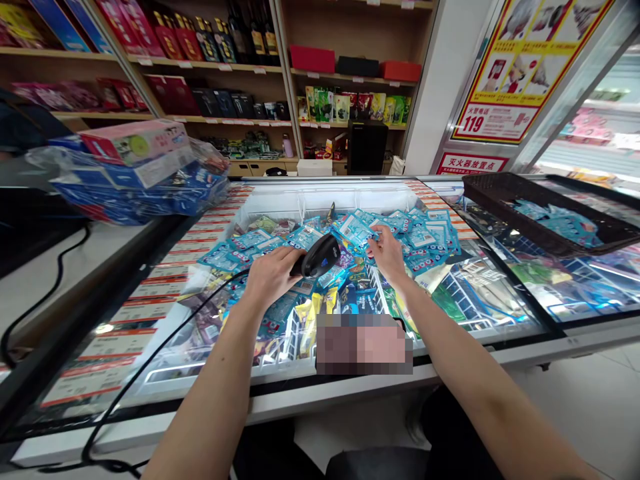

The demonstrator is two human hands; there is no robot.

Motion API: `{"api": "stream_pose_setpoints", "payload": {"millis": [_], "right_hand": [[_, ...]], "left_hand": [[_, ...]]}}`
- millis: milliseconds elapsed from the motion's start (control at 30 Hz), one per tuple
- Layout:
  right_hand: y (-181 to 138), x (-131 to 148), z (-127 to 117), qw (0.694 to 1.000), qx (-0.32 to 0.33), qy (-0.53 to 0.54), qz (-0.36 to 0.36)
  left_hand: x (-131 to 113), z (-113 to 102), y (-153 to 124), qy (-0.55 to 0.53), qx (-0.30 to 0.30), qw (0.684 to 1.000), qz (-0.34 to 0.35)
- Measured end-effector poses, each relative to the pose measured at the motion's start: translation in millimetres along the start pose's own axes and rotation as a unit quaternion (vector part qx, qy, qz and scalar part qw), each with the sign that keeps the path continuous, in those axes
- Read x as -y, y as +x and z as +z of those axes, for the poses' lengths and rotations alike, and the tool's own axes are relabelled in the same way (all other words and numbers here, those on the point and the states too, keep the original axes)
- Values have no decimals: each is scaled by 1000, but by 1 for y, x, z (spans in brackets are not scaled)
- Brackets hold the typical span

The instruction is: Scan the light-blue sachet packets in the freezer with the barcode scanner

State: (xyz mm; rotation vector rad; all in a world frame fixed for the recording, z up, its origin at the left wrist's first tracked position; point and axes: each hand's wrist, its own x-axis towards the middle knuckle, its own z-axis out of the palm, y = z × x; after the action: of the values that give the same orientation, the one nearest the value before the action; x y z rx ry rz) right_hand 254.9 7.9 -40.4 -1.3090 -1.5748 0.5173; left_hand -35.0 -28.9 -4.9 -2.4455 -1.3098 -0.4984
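Observation:
My left hand [273,272] is closed around the handle of a black barcode scanner [320,256], whose head points right over the open chest freezer [280,200]. A black cable [150,363] runs from the scanner down to the lower left. My right hand [387,253] pinches a blue ice-cream packet [356,231] at the top of a pile of like blue packets [425,237] inside the freezer. The scanner head sits a short way left of that packet.
A black wire basket [505,200] with more blue packets rests on the freezer's glass lid at right. Bagged boxes [135,173] lie on the counter at left. Wooden shelves [280,70] of goods stand behind. Price labels [150,293] line the freezer's left rim.

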Motion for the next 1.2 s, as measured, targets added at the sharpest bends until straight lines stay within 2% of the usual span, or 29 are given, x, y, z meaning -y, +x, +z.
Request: {"api": "stream_pose_setpoints", "payload": {"millis": [133, 300, 500, 600, 1000, 1100, 1200], "right_hand": [[-2, 8, -3, 999, 2, -26, 20], [0, 12, -15, 997, -50, -43, 30], [11, -9, -35, 989, -129, -54, 51], [15, -17, -39, 983, -149, -85, 68], [12, -7, -53, 921, -232, -306, 63], [11, -7, -57, 909, -237, -336, 62], [9, -5, -56, 907, -216, -362, 20]], "left_hand": [[0, 1, 0, -2, 6, 1000, -8], [3, 3, -1, -3, -6, 1000, -19], [9, 4, -2, 26, -22, 998, -61], [10, 5, -3, 30, -25, 997, -69], [10, 3, -3, 27, -31, 993, -112], [10, 2, -3, 25, -32, 993, -115], [11, 2, -3, 33, -33, 992, -117]]}}
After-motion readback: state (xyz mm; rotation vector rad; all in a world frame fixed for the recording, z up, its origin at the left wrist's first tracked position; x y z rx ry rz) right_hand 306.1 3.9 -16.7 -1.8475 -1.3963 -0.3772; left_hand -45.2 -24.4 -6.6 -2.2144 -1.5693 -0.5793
